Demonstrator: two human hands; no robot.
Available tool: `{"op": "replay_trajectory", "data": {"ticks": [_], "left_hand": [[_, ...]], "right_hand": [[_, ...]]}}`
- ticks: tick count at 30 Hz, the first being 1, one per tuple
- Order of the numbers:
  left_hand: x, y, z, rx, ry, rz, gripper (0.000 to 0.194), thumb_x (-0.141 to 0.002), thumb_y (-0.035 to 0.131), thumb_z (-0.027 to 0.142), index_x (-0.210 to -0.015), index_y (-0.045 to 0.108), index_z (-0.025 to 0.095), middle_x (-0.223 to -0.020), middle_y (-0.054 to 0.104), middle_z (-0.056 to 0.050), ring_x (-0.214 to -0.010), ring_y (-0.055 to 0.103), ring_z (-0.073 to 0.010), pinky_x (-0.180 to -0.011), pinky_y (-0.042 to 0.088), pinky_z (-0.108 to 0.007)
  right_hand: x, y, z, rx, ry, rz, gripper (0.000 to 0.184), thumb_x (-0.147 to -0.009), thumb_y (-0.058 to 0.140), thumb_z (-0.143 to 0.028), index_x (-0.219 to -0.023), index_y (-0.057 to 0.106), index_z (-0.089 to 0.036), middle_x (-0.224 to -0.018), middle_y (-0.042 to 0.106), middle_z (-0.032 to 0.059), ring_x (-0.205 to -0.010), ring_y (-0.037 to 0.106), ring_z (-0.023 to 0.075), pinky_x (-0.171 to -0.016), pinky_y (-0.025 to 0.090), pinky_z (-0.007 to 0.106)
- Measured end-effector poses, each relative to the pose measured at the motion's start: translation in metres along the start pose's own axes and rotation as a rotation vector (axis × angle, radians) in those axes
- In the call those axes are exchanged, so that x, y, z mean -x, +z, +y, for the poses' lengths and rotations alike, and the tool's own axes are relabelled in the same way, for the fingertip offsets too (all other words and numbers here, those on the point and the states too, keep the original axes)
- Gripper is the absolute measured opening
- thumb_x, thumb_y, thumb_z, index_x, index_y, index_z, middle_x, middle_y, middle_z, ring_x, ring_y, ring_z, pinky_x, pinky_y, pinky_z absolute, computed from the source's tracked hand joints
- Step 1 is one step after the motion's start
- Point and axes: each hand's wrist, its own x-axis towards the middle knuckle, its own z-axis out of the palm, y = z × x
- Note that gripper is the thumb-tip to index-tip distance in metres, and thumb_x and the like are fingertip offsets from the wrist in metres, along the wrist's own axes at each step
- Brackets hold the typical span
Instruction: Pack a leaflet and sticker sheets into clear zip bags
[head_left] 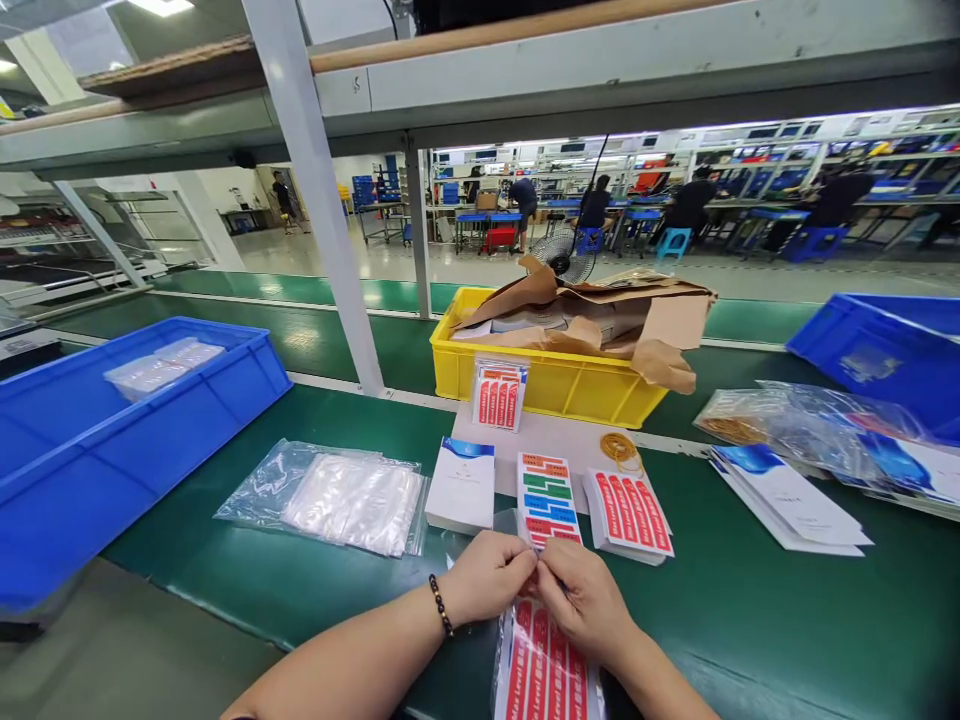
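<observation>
Both hands meet at the near edge of the green bench. My left hand (487, 580), with a bead bracelet on its wrist, and my right hand (581, 600) pinch the top edge of a clear bag holding a red-and-white label sheet (544, 670). Just beyond the fingers lies a sheet of red, green and blue stickers (546, 495). To its right sits a stack of red label sheets (628, 512). A white booklet stack (461, 485) lies to the left of the sticker sheet.
A pile of clear plastic bags (337, 495) lies left, beside a blue bin (112, 440). A yellow bin (547, 385) with brown paper stands behind, a label pack (499, 395) leaning on it. Rubber bands (621, 450), booklets (787, 495), bagged items (817, 425) and another blue bin (885, 350) sit right.
</observation>
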Motion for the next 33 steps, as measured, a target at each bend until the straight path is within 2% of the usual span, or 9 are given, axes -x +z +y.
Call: {"op": "replay_trajectory", "data": {"ticks": [5, 9, 11, 13, 17, 22, 25, 30, 33], "left_hand": [[0.004, 0.004, 0.002, -0.192, 0.077, 0.061, 0.029, -0.075, 0.036, 0.023, -0.047, 0.034, 0.015, -0.048, 0.034, 0.004, -0.048, 0.032, -0.0061, -0.048, 0.023, -0.02], [0.004, 0.004, 0.001, -0.189, -0.025, 0.094, 0.03, -0.073, 0.037, 0.023, -0.046, 0.027, 0.016, -0.046, 0.026, 0.005, -0.046, 0.026, -0.0059, -0.046, 0.019, -0.021], [0.002, 0.001, -0.001, -0.114, -0.086, 0.126, 0.03, -0.073, 0.037, 0.025, -0.046, 0.026, 0.016, -0.047, 0.023, 0.005, -0.047, 0.024, -0.0058, -0.044, 0.018, -0.021], [-0.002, -0.004, -0.003, -0.044, -0.119, 0.164, 0.031, -0.073, 0.038, 0.026, -0.045, 0.026, 0.016, -0.048, 0.022, 0.005, -0.047, 0.023, -0.0058, -0.044, 0.018, -0.02], [-0.004, -0.011, -0.002, 0.046, -0.129, 0.154, 0.031, -0.075, 0.038, 0.026, -0.045, 0.035, 0.015, -0.045, 0.029, 0.005, -0.046, 0.029, -0.0064, -0.045, 0.024, -0.019], [0.006, -0.023, 0.01, -0.117, 0.229, 0.315, 0.023, -0.08, 0.039, 0.028, -0.082, 0.057, 0.015, -0.08, 0.059, -0.005, -0.078, 0.051, -0.0148, -0.072, 0.039, -0.026], [0.01, -0.03, 0.015, -0.322, 0.423, 0.135, 0.02, -0.074, 0.05, 0.026, -0.09, 0.06, 0.019, -0.09, 0.062, -0.006, -0.094, 0.05, -0.0182, -0.089, 0.033, -0.032], [0.009, -0.039, 0.01, -0.36, 0.194, -0.135, 0.018, -0.074, 0.053, 0.031, -0.074, 0.062, 0.015, -0.07, 0.061, -0.002, -0.07, 0.053, -0.0122, -0.068, 0.04, -0.021], [0.008, -0.039, 0.007, -0.233, 0.139, -0.247, 0.017, -0.077, 0.049, 0.025, -0.08, 0.062, 0.015, -0.072, 0.06, 0.0, -0.065, 0.052, -0.0087, -0.061, 0.038, -0.016]], "right_hand": [[0.0, 0.0, 0.007, 0.007, 0.185, 0.054, 0.031, -0.082, 0.035, -0.022, -0.051, 0.038, -0.018, -0.05, 0.043, -0.0016, -0.047, 0.04, 0.0094, -0.048, 0.027, 0.022], [-0.001, -0.005, 0.012, 0.027, 0.34, 0.145, 0.026, -0.084, 0.036, -0.027, -0.06, 0.045, -0.019, -0.055, 0.045, -0.0011, -0.05, 0.044, 0.0108, -0.049, 0.032, 0.022], [-0.001, -0.009, 0.009, -0.028, 0.258, 0.139, 0.017, -0.082, 0.044, -0.033, -0.081, 0.05, -0.017, -0.066, 0.051, 0.0013, -0.058, 0.048, 0.0126, -0.053, 0.038, 0.023], [-0.001, -0.011, 0.004, -0.038, 0.125, 0.11, 0.033, -0.075, 0.053, -0.036, -0.1, 0.047, -0.016, -0.08, 0.053, 0.0058, -0.067, 0.051, 0.0155, -0.059, 0.042, 0.026], [0.0, -0.01, 0.001, 0.027, -0.019, -0.012, 0.021, -0.079, 0.044, -0.019, -0.098, 0.053, -0.017, -0.083, 0.054, 0.0078, -0.073, 0.053, 0.017, -0.063, 0.043, 0.028], [0.0, -0.02, 0.008, -0.242, 0.096, -0.121, 0.021, -0.085, 0.034, -0.017, -0.088, 0.054, -0.018, -0.077, 0.058, 0.0044, -0.07, 0.054, 0.0137, -0.064, 0.043, 0.025], [-0.001, -0.038, 0.01, -0.399, 0.178, -0.302, 0.021, -0.086, 0.037, -0.024, -0.074, 0.053, -0.019, -0.068, 0.055, 0.0002, -0.063, 0.051, 0.0114, -0.06, 0.041, 0.023], [-0.001, -0.067, 0.021, -0.597, 0.176, -0.517, 0.027, -0.078, 0.051, -0.041, -0.066, 0.055, -0.018, -0.075, 0.054, 0.0006, -0.07, 0.051, 0.0131, -0.066, 0.042, 0.025], [-0.005, -0.066, 0.025, -0.643, 0.167, -0.424, 0.027, -0.082, 0.046, -0.04, -0.072, 0.06, -0.019, -0.09, 0.054, 0.0049, -0.084, 0.052, 0.0166, -0.077, 0.042, 0.031]]}}
